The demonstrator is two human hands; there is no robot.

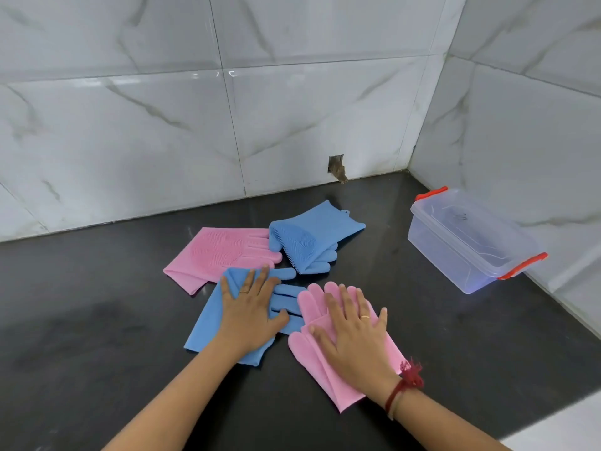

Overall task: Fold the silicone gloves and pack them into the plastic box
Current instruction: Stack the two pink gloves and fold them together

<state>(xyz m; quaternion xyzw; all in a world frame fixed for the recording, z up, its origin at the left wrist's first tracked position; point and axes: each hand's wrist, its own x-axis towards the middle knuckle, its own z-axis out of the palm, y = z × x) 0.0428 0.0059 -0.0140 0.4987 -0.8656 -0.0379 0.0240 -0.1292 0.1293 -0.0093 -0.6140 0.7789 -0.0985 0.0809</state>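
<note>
desk: dark, glossy stone desk (97, 320) set into a corner of white marble-look wall tiles (130, 125).
left hand: left hand (250, 307) lies flat, fingers spread, palm down on the near blue silicone glove (208, 320), at 6 o'clock of the glove cluster.
right hand: right hand (351, 333) lies flat, fingers spread, palm down on the near pink silicone glove (312, 353), which looks doubled over on itself.
far gloves: a pink silicone glove with a round bristle patch (214, 252) lies flat at 10 o'clock of the left hand; a blue silicone glove folded over, bristles showing (309, 242), lies at 12 o'clock, overlapping the pink one's fingertips.
box: clear plastic box with orange-red clip handles (468, 242) sits at 2 o'clock, well apart from the gloves, near the right wall; lid appears on.
wall: a small broken hole (336, 167) in the tile at 12 o'clock.
</note>
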